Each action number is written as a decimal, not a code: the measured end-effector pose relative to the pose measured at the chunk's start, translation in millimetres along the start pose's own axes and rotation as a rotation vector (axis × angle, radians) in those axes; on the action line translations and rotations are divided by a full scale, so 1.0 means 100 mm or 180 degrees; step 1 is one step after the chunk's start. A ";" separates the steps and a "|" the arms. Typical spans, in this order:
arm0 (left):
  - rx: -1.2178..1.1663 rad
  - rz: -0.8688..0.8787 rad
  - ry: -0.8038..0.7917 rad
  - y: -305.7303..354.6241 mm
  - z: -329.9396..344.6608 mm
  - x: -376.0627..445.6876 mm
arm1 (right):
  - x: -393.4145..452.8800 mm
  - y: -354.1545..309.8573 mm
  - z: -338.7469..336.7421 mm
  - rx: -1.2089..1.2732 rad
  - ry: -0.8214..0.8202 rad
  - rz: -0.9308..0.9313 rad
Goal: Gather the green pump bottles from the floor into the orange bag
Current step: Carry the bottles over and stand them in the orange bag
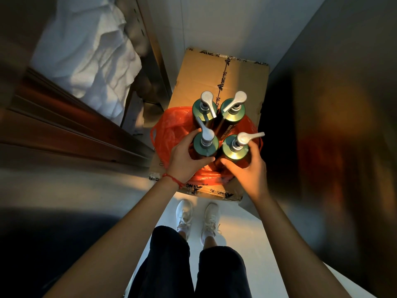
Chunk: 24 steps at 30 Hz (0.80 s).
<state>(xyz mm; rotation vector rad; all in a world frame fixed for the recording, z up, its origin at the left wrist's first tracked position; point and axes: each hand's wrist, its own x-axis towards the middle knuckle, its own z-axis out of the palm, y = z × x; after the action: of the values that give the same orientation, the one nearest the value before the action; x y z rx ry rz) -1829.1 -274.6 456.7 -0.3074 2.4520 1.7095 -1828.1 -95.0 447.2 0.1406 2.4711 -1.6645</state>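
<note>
Inside the orange bag stand four green pump bottles, both hands curled around the nearest two.

Head camera looks steeply down, close above the floor.

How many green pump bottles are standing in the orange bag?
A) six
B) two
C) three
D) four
D: four green pump bottles stand upright together in the orange bag; the left hand grips one, the right hand another.
</note>
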 end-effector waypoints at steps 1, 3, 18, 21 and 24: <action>-0.0017 -0.0011 -0.0007 0.00 0.00 0.00 | 0.00 -0.01 0.00 0.0002 -0.0005 0.0000; -0.0038 -0.0042 -0.0016 -0.01 -0.01 -0.01 | -0.01 -0.02 0.00 0.0017 -0.0014 0.0004; -0.0034 -0.0163 -0.0058 0.07 -0.14 -0.11 | -0.08 -0.15 -0.02 0.0085 -0.0032 0.0057; -0.0283 -0.0237 -0.0063 0.08 -0.18 -0.17 | -0.14 -0.15 -0.08 0.0064 -0.0011 0.0147; -0.0777 -0.0492 -0.0068 0.02 -0.23 -0.26 | -0.25 -0.10 -0.16 0.0083 0.0084 0.0402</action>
<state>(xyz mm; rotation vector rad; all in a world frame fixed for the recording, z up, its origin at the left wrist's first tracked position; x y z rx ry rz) -1804.2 -293.5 472.8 -0.4885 2.1424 1.9320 -1806.8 -84.1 466.9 0.3172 2.4050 -1.6533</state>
